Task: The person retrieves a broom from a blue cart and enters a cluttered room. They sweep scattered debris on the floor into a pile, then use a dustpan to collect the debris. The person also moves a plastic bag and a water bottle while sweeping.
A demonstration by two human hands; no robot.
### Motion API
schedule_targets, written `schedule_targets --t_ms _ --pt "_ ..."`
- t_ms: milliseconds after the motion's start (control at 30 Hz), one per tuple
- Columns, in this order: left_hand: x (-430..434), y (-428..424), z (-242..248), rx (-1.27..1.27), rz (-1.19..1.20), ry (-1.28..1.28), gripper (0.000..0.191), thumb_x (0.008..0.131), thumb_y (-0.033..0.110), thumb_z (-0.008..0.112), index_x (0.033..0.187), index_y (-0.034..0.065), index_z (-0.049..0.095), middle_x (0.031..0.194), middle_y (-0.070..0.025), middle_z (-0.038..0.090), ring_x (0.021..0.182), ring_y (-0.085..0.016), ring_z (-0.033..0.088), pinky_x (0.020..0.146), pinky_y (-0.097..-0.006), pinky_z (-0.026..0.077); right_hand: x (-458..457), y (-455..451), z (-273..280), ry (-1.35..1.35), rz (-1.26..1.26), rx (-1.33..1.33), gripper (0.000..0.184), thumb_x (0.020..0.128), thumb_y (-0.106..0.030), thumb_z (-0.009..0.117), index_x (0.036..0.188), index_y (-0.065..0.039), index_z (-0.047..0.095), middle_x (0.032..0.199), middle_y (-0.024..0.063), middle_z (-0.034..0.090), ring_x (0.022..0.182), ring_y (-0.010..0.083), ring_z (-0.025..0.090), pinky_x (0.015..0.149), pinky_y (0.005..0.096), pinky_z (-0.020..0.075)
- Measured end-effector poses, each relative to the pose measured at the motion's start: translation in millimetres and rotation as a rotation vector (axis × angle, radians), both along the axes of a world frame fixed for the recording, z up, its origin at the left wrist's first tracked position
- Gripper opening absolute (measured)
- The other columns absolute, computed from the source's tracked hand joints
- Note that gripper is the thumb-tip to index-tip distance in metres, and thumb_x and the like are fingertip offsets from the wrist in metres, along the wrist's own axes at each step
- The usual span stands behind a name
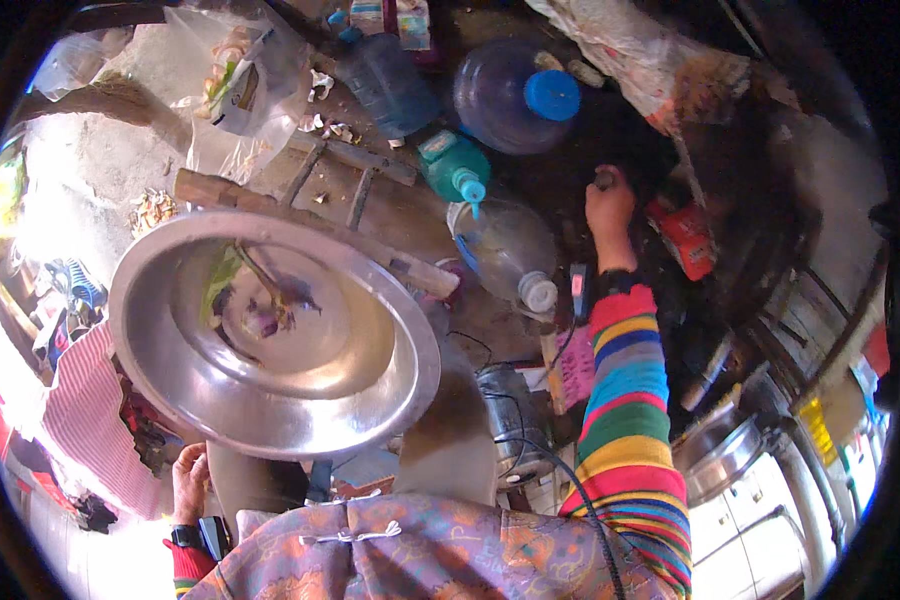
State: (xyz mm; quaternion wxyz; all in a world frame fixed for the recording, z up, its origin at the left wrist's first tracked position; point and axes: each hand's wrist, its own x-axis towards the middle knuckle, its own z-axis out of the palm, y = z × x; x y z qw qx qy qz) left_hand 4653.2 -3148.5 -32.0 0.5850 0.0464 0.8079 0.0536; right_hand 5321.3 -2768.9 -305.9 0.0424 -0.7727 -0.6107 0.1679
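Observation:
A wide stainless steel basin [409,390] sits in front of me, its near rim above my knees. Inside it lie a green leaf [222,279] and some purple plant scraps [266,315]. My left hand [190,478] hangs beside my left knee, just below the basin's rim, with fingers curled; whether it holds anything is unclear. My right hand [611,208] reaches forward on the right, its fingers closed around a small dark roundish object [604,180] that I cannot identify. A clear plastic jug [510,251] with a white cap lies to the left of that hand.
A large bottle with a blue cap [553,95] and a green bottle [454,165] stand ahead. Beyond the basin lies a wooden frame with rungs [420,274]. A plastic bag [270,97] is at upper left. A black cable [562,465] passes my right arm. A red packet [686,240] lies at right.

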Motion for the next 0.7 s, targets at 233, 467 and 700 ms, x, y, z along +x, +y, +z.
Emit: schedule_targets --t_ms 233,467,700 --pt "-34.5 -9.4 17.4 0.078 0.033 -0.082 0.023 0.089 0.013 0.06 0.11 0.0034 0.059 0.085 -0.0011 0.062 0.077 -0.009 0.059 0.068 -0.0249 0.048 -54.4 -70.6 174.1 0.408 0.15 0.12 0.035 0.076 0.01 0.058 0.107 -0.007 0.062 0.119 0.0173 0.06 0.109 0.032 0.059 0.094 0.0359 0.0465" --pt "-56.7 30.8 63.5 0.315 -0.284 0.04 0.025 0.084 0.01 0.061 0.106 -0.001 0.06 0.084 -0.0007 0.061 0.078 -0.01 0.056 0.072 -0.0257 0.047 -158.0 -114.9 358.2 0.348 0.303 -0.009 0.039 0.068 0.009 0.062 0.104 -0.005 0.062 0.126 0.0235 0.055 0.117 0.0384 0.055 0.095 0.0383 0.0454" --pt "-44.6 108.9 144.3 0.638 -0.35 -0.124 0.027 0.088 0.01 0.06 0.111 -0.0026 0.06 0.095 -0.0048 0.065 0.089 -0.011 0.058 0.08 -0.0269 0.048 -278.2 -138.7 494.9 0.368 0.601 -0.058 0.045 0.061 0.009 0.064 0.104 -0.006 0.062 0.13 0.0236 0.052 0.11 0.0411 0.057 0.089 0.0406 0.0492"
